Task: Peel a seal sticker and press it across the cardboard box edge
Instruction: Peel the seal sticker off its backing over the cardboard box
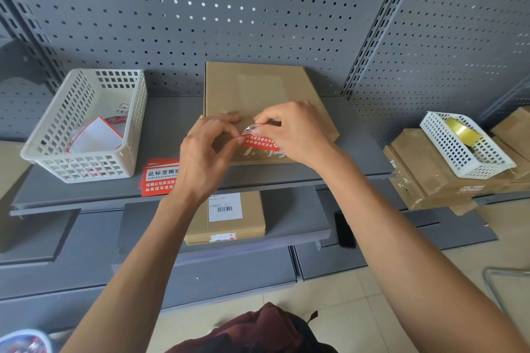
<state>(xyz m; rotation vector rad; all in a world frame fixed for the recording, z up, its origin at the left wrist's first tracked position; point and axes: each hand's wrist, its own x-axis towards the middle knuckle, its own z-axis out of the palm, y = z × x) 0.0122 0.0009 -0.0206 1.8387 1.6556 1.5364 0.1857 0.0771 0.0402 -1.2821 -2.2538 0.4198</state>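
Fingers of the left hand (205, 149) and right hand (289, 130) pinch the seal sticker (259, 139) above the cardboard box (258, 94) (near edge); creasing or crooked placement is risked.

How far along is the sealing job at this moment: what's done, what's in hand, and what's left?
Done: the cardboard box lies flat on the shelf, and a red seal sticker has been picked up. In hand: the left hand and right hand pinch it above the box's near edge, apparently peeling it from its backing. Left: pressing it across the edge. More stickers wait on the shelf.
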